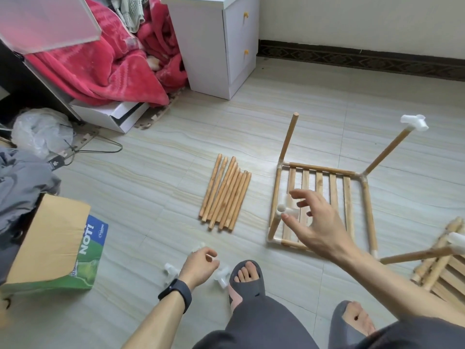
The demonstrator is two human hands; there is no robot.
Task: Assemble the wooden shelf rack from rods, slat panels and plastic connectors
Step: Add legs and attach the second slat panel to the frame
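We see the loose rods lying on the floor left of the slat frame, with the cabinet behind them.

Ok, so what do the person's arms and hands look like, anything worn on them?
Both forearms are bare, with no sleeves in view and no gloves. The left hand has a black band round its wrist, like a watch or fitness tracker. The right hand and its wrist wear nothing.

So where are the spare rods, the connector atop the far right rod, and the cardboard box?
Spare rods (225,195): head view, middle of the bundle.
Connector (414,122): head view, its white body.
Cardboard box (47,236): head view, brown top flap.
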